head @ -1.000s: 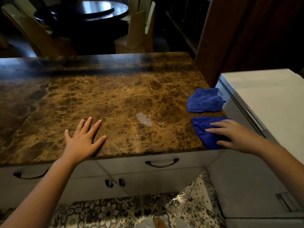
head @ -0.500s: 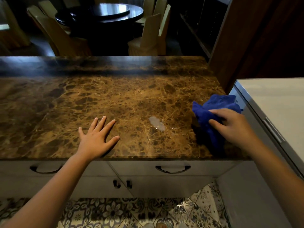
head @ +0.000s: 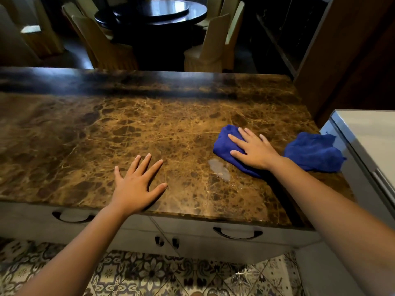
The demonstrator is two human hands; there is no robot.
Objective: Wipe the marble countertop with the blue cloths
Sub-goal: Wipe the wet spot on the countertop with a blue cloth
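The brown marble countertop fills the middle of the view. My right hand lies flat with spread fingers on a bunched blue cloth, pressing it onto the marble right of centre. A second blue cloth lies crumpled at the right edge of the counter, untouched. A pale wet smear sits just in front of the pressed cloth. Near the front edge, my left hand rests flat on the bare marble, fingers apart, holding nothing.
A white appliance stands against the counter's right end. White drawers with dark handles run under the front edge, above a patterned tile floor. Behind the counter stand a dark round table and beige chairs.
My right hand has dragged one blue cloth leftwards from the counter's right edge to beside the wet smear. The other cloth stays at the right edge. My left hand stays flat.
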